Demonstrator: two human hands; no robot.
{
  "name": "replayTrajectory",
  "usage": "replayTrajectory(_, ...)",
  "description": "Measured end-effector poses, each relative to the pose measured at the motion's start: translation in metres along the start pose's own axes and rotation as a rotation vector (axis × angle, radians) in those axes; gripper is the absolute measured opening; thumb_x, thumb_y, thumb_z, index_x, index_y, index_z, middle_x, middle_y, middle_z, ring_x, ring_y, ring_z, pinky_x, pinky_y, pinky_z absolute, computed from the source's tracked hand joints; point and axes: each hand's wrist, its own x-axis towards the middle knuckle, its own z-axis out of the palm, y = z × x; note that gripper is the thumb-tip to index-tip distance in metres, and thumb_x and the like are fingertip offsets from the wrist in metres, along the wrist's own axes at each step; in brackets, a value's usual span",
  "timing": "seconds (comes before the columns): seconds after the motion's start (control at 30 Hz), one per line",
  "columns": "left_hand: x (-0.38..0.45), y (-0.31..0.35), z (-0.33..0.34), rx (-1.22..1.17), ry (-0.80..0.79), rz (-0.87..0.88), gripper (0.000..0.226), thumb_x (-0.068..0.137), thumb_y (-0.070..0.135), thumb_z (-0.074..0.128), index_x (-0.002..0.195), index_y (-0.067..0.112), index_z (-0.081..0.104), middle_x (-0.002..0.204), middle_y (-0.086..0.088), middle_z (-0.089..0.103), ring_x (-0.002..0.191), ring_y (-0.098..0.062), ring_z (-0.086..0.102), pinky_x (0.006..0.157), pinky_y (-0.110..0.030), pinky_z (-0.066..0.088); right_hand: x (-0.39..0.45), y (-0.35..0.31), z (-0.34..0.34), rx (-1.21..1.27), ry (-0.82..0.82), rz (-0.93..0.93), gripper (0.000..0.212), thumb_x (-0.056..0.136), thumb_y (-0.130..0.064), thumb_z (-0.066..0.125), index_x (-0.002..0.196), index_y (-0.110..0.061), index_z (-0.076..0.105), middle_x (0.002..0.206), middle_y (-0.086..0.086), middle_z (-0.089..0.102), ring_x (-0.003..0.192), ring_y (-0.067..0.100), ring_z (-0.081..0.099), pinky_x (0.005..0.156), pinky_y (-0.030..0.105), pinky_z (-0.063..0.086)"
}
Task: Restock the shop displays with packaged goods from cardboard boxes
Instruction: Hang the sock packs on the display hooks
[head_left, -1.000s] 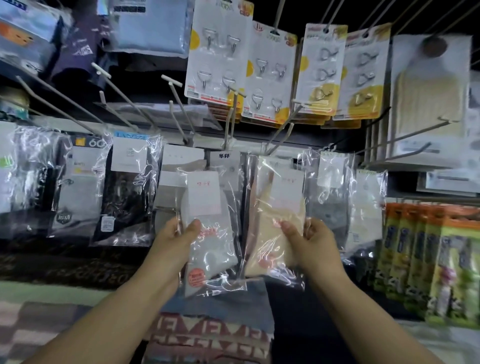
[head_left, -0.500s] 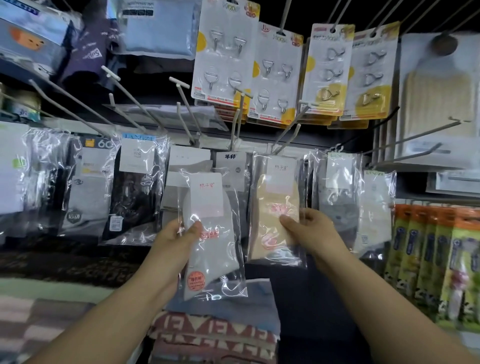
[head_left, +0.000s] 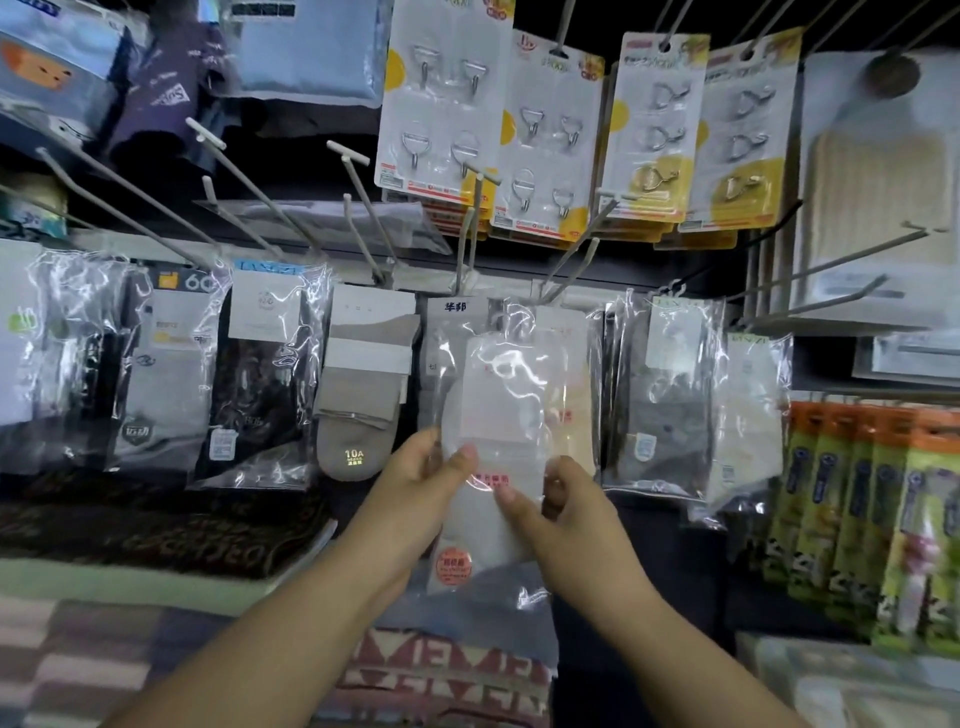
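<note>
Both hands grasp one clear-bagged white sock pack (head_left: 493, 467) low centre, in front of the hanging row: left hand (head_left: 415, 483) pinches its left edge with thumb on the front, right hand (head_left: 561, 499) curls round the right edge; pack looks light, floppy, film slippery and crinkly, so best held by the stiffer card header near the hang hole. Behind, a taupe sock pair (head_left: 358, 395) reads "10A", a grey pack (head_left: 171, 353) shows "60", hook cards (head_left: 441, 104) hang above; its own red print is too blurred to read
</note>
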Motion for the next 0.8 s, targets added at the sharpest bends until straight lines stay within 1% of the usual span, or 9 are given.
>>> replayTrajectory(0.1, 0.001, 0.0, 0.001, 0.134, -0.045, 0.012, 0.01, 0.094, 0.012, 0.055, 0.097, 0.017, 0.063, 0.086, 0.001, 0.073, 0.074, -0.011, 0.068, 0.062, -0.023, 0.052, -0.001, 0.008, -0.01, 0.074, 0.045, 0.067, 0.023, 0.083, -0.04, 0.07, 0.085, -0.023, 0.054, 0.069, -0.001, 0.068, 0.064, 0.015, 0.066, 0.061, 0.038, 0.055)
replayTrajectory(0.17, 0.004, 0.0, -0.002, 0.206, -0.008, 0.018, 0.011, 0.094, 0.009, 0.054, 0.096, 0.017, 0.061, 0.087, 0.0, 0.071, 0.069, -0.013, 0.066, 0.059, -0.023, 0.05, 0.001, 0.014, -0.023, 0.1, 0.126, 0.086, 0.019, 0.086, -0.033, 0.067, 0.083, -0.021, 0.053, 0.062, -0.006, 0.063, 0.056, 0.006, 0.06, 0.052, 0.027, 0.049)
replayTrajectory(0.33, 0.01, 0.0, -0.02, 0.254, 0.092, 0.013, 0.012, 0.095, 0.006, 0.05, 0.093, 0.014, 0.058, 0.085, -0.006, 0.068, 0.054, -0.01, 0.062, 0.058, -0.027, 0.045, 0.022, 0.003, -0.053, 0.081, 0.2, 0.069, 0.017, 0.09, -0.03, 0.063, 0.084, -0.02, 0.05, 0.073, -0.001, 0.06, 0.053, -0.001, 0.058, 0.046, 0.016, 0.043)
replayTrajectory(0.43, 0.013, -0.001, -0.026, 0.283, 0.123, -0.007, 0.014, 0.096, 0.007, 0.05, 0.089, 0.014, 0.06, 0.081, -0.006, 0.067, 0.05, -0.01, 0.06, 0.055, -0.025, 0.044, 0.042, -0.012, -0.058, 0.076, 0.15, 0.05, 0.015, 0.09, -0.028, 0.064, 0.084, -0.025, 0.05, 0.087, -0.004, 0.065, 0.073, 0.005, 0.065, 0.054, 0.015, 0.05)
replayTrajectory(0.5, 0.012, -0.001, -0.028, 0.288, 0.126, -0.023, 0.013, 0.095, 0.008, 0.051, 0.089, 0.013, 0.061, 0.079, -0.006, 0.068, 0.051, -0.011, 0.059, 0.054, -0.025, 0.044, 0.052, -0.019, -0.055, 0.13, 0.101, 0.077, 0.011, 0.089, -0.026, 0.065, 0.088, -0.02, 0.055, 0.095, 0.0, 0.07, 0.078, 0.01, 0.069, 0.068, 0.029, 0.059)
replayTrajectory(0.57, 0.009, -0.001, -0.03, 0.275, 0.127, -0.033, 0.011, 0.095, 0.007, 0.052, 0.09, 0.011, 0.061, 0.078, -0.007, 0.068, 0.05, -0.011, 0.058, 0.053, -0.025, 0.044, 0.057, -0.018, -0.049, 0.129, 0.065, 0.114, 0.033, 0.085, -0.035, 0.069, 0.105, -0.011, 0.059, 0.103, 0.01, 0.07, 0.087, 0.025, 0.071, 0.078, 0.049, 0.058)
replayTrajectory(0.63, 0.006, -0.001, -0.032, 0.269, 0.132, -0.04, 0.01, 0.095, 0.007, 0.053, 0.091, 0.011, 0.062, 0.079, -0.007, 0.068, 0.05, -0.011, 0.058, 0.052, -0.024, 0.044, 0.058, -0.011, -0.046, 0.109, 0.038, 0.126, 0.062, 0.072, -0.053, 0.073, 0.116, -0.01, 0.058, 0.108, 0.012, 0.069, 0.092, 0.029, 0.07, 0.079, 0.052, 0.057)
replayTrajectory(0.73, 0.004, -0.003, -0.035, 0.272, 0.148, -0.045, 0.012, 0.095, 0.006, 0.052, 0.09, 0.011, 0.062, 0.078, -0.007, 0.069, 0.05, -0.012, 0.058, 0.051, -0.024, 0.044, 0.06, -0.001, -0.049, 0.158, 0.001, 0.139, 0.03, 0.086, -0.033, 0.069, 0.107, -0.012, 0.062, 0.1, 0.008, 0.073, 0.09, 0.026, 0.071, 0.084, 0.052, 0.056)
replayTrajectory(0.8, 0.003, -0.004, -0.036, 0.277, 0.151, -0.042, 0.013, 0.095, 0.005, 0.052, 0.088, 0.011, 0.062, 0.075, -0.006, 0.068, 0.048, -0.011, 0.058, 0.049, -0.023, 0.043, 0.059, 0.006, -0.05, 0.172, -0.001, 0.175, 0.029, 0.088, -0.027, 0.067, 0.11, -0.01, 0.061, 0.104, 0.008, 0.072, 0.095, 0.025, 0.07, 0.089, 0.05, 0.054)
